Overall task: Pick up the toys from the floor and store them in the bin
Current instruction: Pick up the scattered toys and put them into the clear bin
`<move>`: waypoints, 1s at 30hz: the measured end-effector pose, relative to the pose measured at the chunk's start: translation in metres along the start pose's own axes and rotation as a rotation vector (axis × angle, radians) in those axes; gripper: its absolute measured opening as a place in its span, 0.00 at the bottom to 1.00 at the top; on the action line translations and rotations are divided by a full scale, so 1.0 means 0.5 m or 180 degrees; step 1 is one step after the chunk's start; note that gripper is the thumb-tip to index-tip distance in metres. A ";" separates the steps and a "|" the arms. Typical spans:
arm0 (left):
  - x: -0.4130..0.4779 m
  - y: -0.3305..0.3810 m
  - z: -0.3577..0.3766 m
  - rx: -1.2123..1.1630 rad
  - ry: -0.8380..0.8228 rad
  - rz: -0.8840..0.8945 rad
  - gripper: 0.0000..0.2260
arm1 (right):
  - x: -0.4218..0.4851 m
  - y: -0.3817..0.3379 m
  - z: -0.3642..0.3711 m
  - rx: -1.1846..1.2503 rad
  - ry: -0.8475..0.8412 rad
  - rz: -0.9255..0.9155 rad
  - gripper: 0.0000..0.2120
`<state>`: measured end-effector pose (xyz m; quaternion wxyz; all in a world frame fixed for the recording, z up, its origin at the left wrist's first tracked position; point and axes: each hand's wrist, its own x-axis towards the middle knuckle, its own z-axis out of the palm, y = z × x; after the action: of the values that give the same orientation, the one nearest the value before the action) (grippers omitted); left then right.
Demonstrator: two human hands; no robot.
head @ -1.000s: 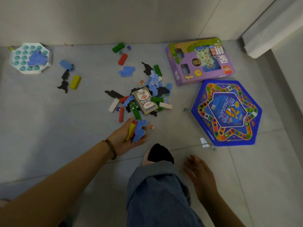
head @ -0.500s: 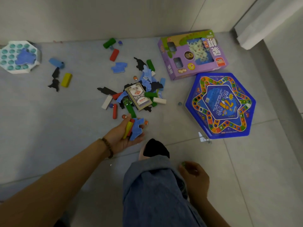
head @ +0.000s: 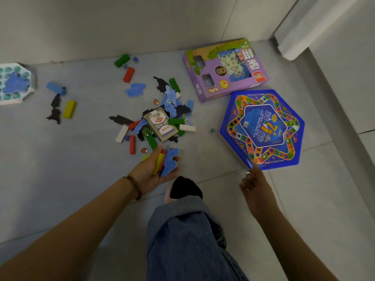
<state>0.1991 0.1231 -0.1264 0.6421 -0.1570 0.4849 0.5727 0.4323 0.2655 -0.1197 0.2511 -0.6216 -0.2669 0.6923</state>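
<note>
Partly cut off at view's left edge was a pop tray (head: 14, 84). R hand (head: 254, 186), blurred by hex board (head: 261, 128): grip unclear. L hand (head: 150, 173) clutched blue piece (head: 170, 161) w/ blocks (head: 159, 162); toy pile (head: 160, 122) lay on floor (head: 81, 169) just ahead, knee (head: 182, 230) below.

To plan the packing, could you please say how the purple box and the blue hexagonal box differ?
The purple box is rectangular, windowed; the blue hexagonal box is six-sided, with a star track. The purple box lies by the wall; the blue hexagonal box beside the right hand. Both lie flat, face up.
</note>
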 end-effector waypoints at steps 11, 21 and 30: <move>0.029 0.006 0.088 0.0558 0.0054 0.0282 0.22 | 0.062 0.049 -0.020 -0.1867 0.1107 -0.1169 0.08; 0.039 0.014 0.067 0.0696 0.0513 0.0483 0.25 | 0.024 0.116 0.037 -0.2656 -0.0182 -0.1649 0.05; 0.015 0.024 0.040 0.0502 0.0561 0.0542 0.24 | 0.034 0.118 0.081 -0.2329 -0.0244 -0.1639 0.03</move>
<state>0.1964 0.1461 -0.1185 0.5564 -0.1140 0.5945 0.5692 0.3892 0.2314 -0.1690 0.1688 -0.5568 -0.6493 0.4898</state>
